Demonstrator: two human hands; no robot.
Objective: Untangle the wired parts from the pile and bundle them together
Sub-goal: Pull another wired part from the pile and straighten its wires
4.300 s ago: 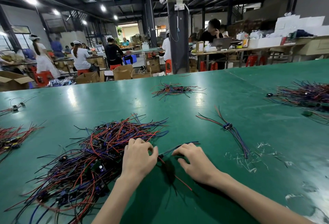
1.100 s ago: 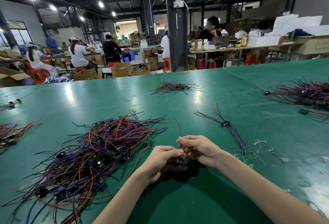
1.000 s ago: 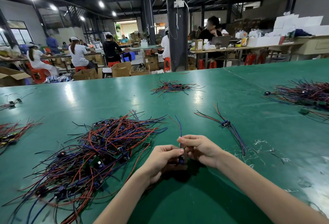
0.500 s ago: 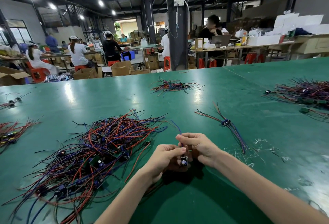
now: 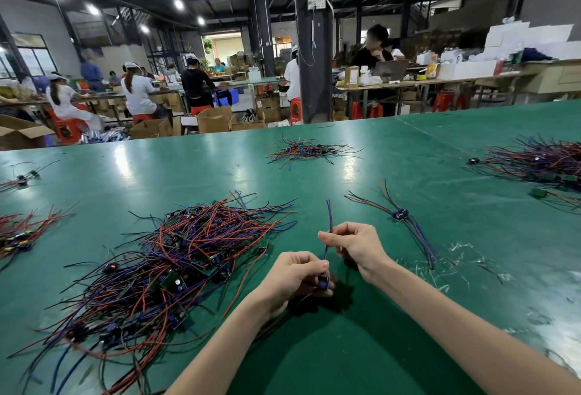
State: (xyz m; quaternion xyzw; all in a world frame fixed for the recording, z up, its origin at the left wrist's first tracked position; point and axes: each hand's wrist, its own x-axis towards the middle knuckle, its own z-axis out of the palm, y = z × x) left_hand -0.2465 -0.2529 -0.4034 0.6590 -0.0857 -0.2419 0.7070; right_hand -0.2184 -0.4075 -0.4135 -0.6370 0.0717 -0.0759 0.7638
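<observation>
A big tangled pile of red, blue and black wired parts (image 5: pixel 169 265) lies on the green table (image 5: pixel 345 347), left of my hands. My left hand (image 5: pixel 295 278) is shut on the small blue body of one wired part (image 5: pixel 323 281), held just above the table. My right hand (image 5: pixel 355 245) pinches that part's blue and red wires (image 5: pixel 329 221) higher up, so they stand upright between the two hands. A small straightened bundle of wired parts (image 5: pixel 401 215) lies to the right of my right hand.
Other wire piles lie at the far middle (image 5: pixel 309 151), far right (image 5: pixel 544 162) and left edge (image 5: pixel 19 234). Clear plastic scraps (image 5: pixel 434 269) litter the table right of my arm. People work at benches beyond the table's far edge.
My hands lifted one wired part out of the pile's edge. In the last half second my right hand slid up the wires away from my left hand, pulling them straight.
</observation>
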